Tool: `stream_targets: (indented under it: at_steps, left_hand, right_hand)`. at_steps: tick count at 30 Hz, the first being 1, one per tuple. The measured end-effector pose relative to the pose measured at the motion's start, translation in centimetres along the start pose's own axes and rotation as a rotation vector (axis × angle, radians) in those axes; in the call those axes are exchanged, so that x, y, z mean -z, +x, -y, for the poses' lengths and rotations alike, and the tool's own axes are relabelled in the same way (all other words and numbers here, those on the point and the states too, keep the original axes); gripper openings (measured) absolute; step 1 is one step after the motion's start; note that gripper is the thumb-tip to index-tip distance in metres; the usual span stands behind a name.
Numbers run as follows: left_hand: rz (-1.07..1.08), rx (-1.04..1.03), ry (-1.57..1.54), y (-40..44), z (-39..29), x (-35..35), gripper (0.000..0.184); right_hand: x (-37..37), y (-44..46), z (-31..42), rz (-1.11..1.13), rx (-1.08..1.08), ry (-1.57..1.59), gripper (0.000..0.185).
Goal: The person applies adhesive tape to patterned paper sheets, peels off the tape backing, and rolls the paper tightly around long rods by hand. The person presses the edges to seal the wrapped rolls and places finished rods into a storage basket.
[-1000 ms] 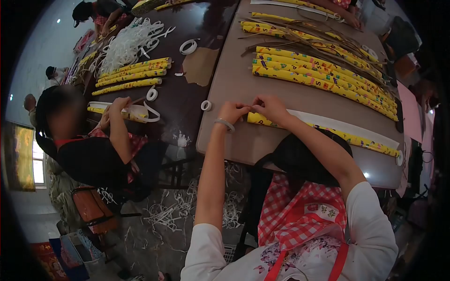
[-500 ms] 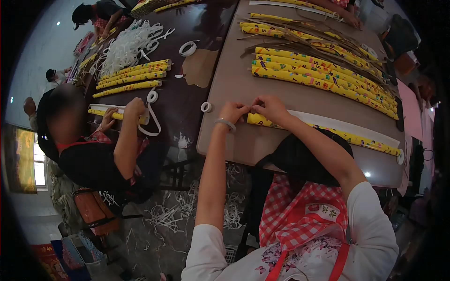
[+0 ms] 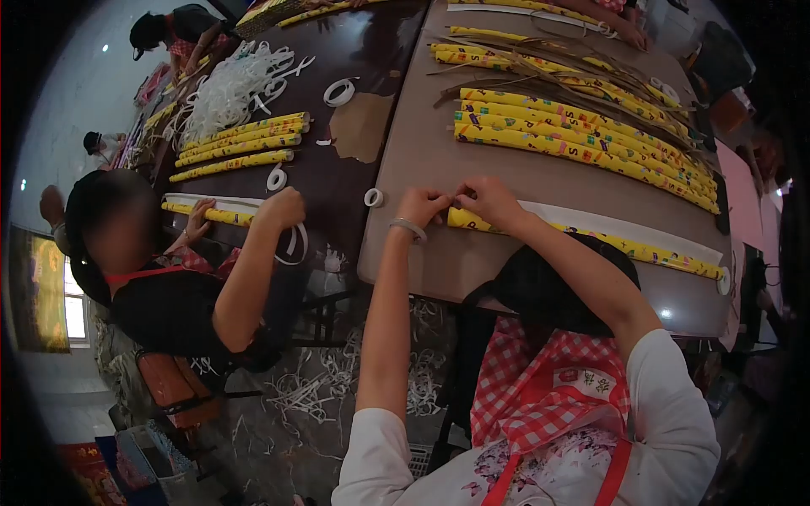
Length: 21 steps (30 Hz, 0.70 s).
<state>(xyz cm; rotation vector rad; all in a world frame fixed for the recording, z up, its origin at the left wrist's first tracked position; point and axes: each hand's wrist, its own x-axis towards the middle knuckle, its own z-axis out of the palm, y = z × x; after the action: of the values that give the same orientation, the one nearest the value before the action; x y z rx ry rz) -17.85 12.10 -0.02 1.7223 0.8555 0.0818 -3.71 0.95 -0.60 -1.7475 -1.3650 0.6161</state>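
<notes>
A long yellow patterned paper tube (image 3: 607,244) lies across the near side of the brown table, with a white strip of sheet (image 3: 650,234) showing along its far side. At the tube's left end my left hand (image 3: 420,208) is closed in a pinch, fingertips almost meeting those of the other hand. My right hand (image 3: 491,205) is also closed, its fingers bent over that same end. Whatever small thing lies between the fingertips is too small to make out. A small white tape roll (image 3: 374,198) stands left of my left hand; another white roll (image 3: 723,281) is by the tube's right end.
Several finished yellow tubes (image 3: 582,139) lie in a row behind, with brown strips (image 3: 574,72) across the farther ones. On the dark table at left, a co-worker (image 3: 169,261) handles another tube, near a heap of white strips (image 3: 245,80).
My hands stay at the tube's left end, nearly unmoved. The co-worker's near hand has moved right, away from the tube, with a white strip by it.
</notes>
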Motion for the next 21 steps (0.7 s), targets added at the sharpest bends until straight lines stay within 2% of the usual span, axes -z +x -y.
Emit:
stream_targets:
  at_steps: [19, 21]
  left_hand:
    - [0.009, 0.007, 0.012, 0.1, 0.16, 0.04, 0.025]
    - [-0.006, -0.023, 0.012, 0.17, 0.35, 0.0, 0.026]
  right_hand:
    - [-0.2, 0.1, -0.52, 0.02, -0.039, -0.019, 0.019]
    - [-0.25, 0.2, -0.71, 0.038, -0.123, 0.083, 0.02]
